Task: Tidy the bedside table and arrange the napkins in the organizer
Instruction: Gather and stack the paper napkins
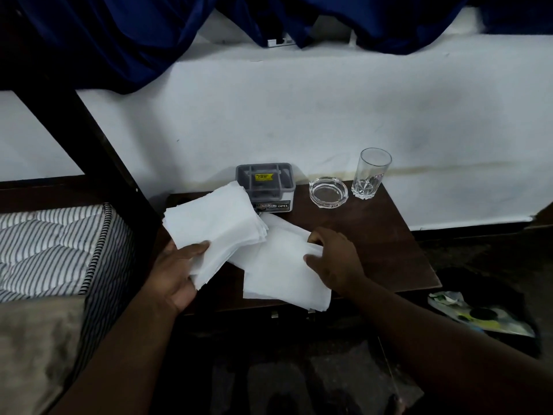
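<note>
So here the left grip [176, 274] had a thick stack of napkins [212, 223] clamped in it, thumb on top and fingers underneath. It was held over the near-left part of the bench [389, 241], and from this angle the stack's far corner covered a bit of the napkin organizer [264, 182]. The right grip [335, 259] was down on the loose napkins [284, 274] lying flat near the front of the bench, with thumb and fingers curled in and pinching their right edge.

The organizer was a grey box with a yellow sticker inside. It sat at the far side of the bench against the wall, and as far as I could tell had no napkins in it yet. A glass ashtray [328, 192] and a tumbler [370, 173] stood to its right, well clear of the paper.

My read was that this was the gathering step, so the task was maybe partway done. To do it well, I'd pick the loose sheets up as one bunch rather than peel off the top one, since thin paper like that creases and tears easily. Their near corner looked to hang over the front edge of the bench, so I'd lift them inward so they can't slide off.

Then I'd lay them on the held stack and square it up — its right edge was fanned out, and a tap on the bench should fix that before it goes in the organizer.
</note>
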`<act>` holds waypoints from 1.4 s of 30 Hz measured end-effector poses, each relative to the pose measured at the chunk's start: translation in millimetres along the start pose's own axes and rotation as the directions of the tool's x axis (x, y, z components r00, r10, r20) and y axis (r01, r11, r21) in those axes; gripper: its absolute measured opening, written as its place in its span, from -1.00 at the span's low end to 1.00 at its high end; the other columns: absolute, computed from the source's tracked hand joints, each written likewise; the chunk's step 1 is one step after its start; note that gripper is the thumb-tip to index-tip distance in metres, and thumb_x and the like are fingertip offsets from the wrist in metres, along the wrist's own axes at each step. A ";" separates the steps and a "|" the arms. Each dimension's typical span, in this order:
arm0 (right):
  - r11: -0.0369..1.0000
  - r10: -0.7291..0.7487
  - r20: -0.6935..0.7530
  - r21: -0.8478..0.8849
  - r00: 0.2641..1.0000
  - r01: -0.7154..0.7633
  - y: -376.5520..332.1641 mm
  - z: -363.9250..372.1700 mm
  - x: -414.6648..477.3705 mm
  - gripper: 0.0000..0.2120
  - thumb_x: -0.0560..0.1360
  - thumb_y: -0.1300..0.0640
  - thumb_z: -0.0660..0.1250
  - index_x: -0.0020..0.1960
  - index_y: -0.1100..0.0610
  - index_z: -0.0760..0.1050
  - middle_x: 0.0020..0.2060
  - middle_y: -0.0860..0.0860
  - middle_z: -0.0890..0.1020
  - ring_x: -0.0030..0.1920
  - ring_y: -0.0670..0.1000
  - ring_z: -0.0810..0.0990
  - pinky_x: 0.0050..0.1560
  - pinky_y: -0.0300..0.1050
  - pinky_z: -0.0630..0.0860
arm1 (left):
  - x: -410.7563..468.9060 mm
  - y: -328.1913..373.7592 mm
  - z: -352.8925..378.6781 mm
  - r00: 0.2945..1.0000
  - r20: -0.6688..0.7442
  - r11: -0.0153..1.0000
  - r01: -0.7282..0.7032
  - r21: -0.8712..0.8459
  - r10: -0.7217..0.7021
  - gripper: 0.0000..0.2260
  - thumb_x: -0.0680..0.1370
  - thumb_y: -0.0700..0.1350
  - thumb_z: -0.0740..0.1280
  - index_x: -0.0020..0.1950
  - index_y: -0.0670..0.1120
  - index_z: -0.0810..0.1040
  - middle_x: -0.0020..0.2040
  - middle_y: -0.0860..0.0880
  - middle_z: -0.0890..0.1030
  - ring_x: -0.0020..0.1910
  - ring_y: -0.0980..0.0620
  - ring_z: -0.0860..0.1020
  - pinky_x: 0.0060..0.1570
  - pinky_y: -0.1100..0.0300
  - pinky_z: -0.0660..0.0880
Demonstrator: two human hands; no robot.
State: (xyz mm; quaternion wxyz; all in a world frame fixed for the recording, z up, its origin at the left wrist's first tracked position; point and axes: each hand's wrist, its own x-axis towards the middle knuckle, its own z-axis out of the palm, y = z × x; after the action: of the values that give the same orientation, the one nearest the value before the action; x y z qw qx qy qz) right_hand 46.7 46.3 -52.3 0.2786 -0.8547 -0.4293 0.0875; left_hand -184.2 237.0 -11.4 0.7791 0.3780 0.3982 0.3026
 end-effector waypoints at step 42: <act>0.578 0.169 0.301 0.741 0.938 -0.342 -119.8 -80.0 35.3 -0.46 0.14 0.32 0.64 0.10 0.12 0.64 0.00 0.17 0.74 0.06 0.24 0.72 0.13 0.36 0.61 | -40.7 6.7 32.6 0.910 0.409 0.990 0.111 -0.084 -0.067 -0.63 0.55 -0.23 0.31 0.35 -0.06 0.60 0.18 -0.18 0.70 -0.03 -0.11 0.72 -0.11 0.02 0.69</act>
State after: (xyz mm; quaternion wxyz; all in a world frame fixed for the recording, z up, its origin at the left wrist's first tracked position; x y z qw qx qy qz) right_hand 17.6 98.9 83.2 0.5632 -0.6865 -0.2448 0.3895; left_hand -178.1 197.8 23.0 0.8764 0.3724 0.2287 0.2025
